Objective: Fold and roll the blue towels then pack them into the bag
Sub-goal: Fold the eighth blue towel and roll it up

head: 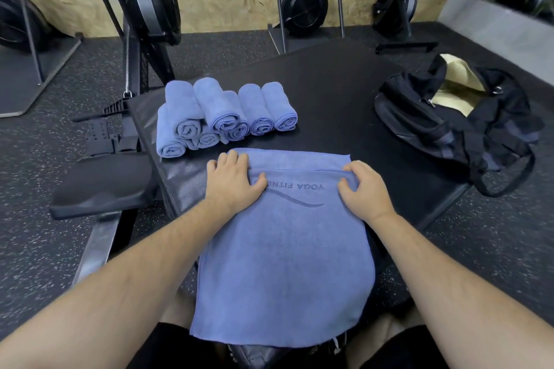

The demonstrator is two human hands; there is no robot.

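Observation:
A blue towel (284,255) printed "YOGA FITNESS" lies flat on the black mat (335,93) in front of me, its near end hanging over the mat's edge toward my lap. My left hand (232,183) presses on the towel's far left part, fingers curled over a folded hem. My right hand (364,189) grips the far right part of the same fold. Several rolled blue towels (223,115) are stacked in a pile behind my left hand. A black duffel bag (455,117) lies unzipped at the right, showing a pale lining.
Rowing machines with black flywheels (304,7) stand along the plywood wall at the back. A black padded seat (102,186) and its rail sit to the left of the mat. Speckled rubber floor (45,249) surrounds the mat.

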